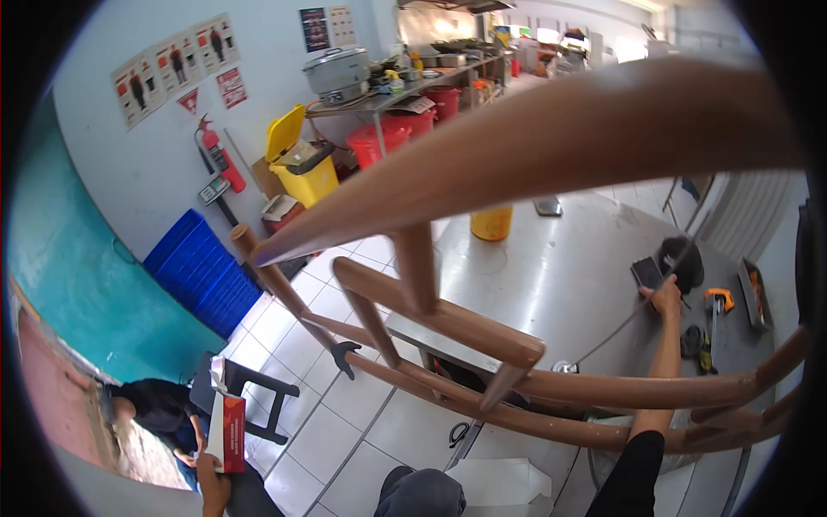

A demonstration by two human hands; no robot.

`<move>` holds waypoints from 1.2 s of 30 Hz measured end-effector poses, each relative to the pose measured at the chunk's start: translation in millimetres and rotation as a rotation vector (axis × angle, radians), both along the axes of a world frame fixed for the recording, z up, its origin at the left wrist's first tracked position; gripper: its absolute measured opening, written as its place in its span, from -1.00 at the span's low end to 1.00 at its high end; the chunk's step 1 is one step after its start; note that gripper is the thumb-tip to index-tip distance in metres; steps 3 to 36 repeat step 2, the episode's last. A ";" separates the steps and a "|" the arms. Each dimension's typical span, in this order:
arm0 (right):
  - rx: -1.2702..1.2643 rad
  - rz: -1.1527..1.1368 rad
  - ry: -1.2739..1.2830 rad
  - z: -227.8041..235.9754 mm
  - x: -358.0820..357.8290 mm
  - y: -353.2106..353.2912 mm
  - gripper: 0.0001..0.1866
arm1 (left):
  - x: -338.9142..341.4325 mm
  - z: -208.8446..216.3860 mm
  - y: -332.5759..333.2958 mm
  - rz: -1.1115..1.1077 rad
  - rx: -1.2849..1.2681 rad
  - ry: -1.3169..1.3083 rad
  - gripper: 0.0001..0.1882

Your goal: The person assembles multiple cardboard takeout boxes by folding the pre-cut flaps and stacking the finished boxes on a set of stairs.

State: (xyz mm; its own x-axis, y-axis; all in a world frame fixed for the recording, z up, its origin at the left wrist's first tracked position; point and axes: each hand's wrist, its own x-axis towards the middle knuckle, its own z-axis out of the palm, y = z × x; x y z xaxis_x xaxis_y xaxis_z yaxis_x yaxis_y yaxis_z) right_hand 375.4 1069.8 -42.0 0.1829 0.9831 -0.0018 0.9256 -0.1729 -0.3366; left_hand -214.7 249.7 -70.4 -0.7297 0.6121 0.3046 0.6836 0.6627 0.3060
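At the lower left, my left hand (213,484) is closed round the lower part of a red-and-white cardboard box (230,433); a white flap sticks up at its top. My right arm, in a black sleeve, reaches past the brown railing (560,383) over a steel table (551,284). There my right hand (663,295) grips the near edge of a dark phone (646,273); some fingers are hidden. Right beside the phone sits a black cap (681,265). A thin grey cable (607,336) runs across the table near this hand.
Orange-and-black tool (718,302) and open tray (755,295) lie at the table's right. A black glove (345,358) hangs on the lower rail. Another person (159,414) sits low at left near a dark stool (258,396). Blue crates (202,274) and yellow bin (306,177) line the wall.
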 end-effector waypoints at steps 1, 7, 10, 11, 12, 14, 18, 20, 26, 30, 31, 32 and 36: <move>-0.026 0.012 -0.024 8.7 -9.4 -7.2 0.22 | -2.5 1.9 -8.9 -0.016 0.011 0.013 -0.74; -0.050 0.023 -0.049 18.5 -19.7 -12.1 0.18 | -5.5 3.4 -18.2 -0.032 0.023 0.026 -0.73; -0.050 0.023 -0.049 18.5 -19.7 -12.1 0.18 | -5.5 3.4 -18.2 -0.032 0.023 0.026 -0.73; -0.050 0.023 -0.049 18.5 -19.7 -12.1 0.18 | -5.5 3.4 -18.2 -0.032 0.023 0.026 -0.73; -0.050 0.023 -0.049 18.5 -19.7 -12.1 0.18 | -5.5 3.4 -18.2 -0.032 0.023 0.026 -0.73; -0.050 0.023 -0.049 18.5 -19.7 -12.1 0.18 | -5.5 3.4 -18.2 -0.032 0.023 0.026 -0.73; -0.050 0.023 -0.049 18.5 -19.7 -12.1 0.18 | -5.5 3.4 -18.2 -0.032 0.023 0.026 -0.73; -0.050 0.023 -0.049 18.5 -19.7 -12.1 0.18 | -5.5 3.4 -18.2 -0.032 0.023 0.026 -0.73; -0.050 0.023 -0.049 18.5 -19.7 -12.1 0.18 | -5.5 3.4 -18.2 -0.032 0.023 0.026 -0.73; -0.050 0.023 -0.049 18.5 -19.7 -12.1 0.18 | -5.5 3.4 -18.2 -0.032 0.023 0.026 -0.73; -0.050 0.023 -0.049 18.5 -19.7 -12.1 0.18 | -5.5 3.4 -18.2 -0.032 0.023 0.026 -0.73; -0.050 0.023 -0.049 18.5 -19.7 -12.1 0.18 | -5.5 3.4 -18.2 -0.032 0.023 0.026 -0.73; -0.050 0.023 -0.049 18.5 -19.7 -12.1 0.18 | -5.5 3.4 -18.2 -0.032 0.023 0.026 -0.73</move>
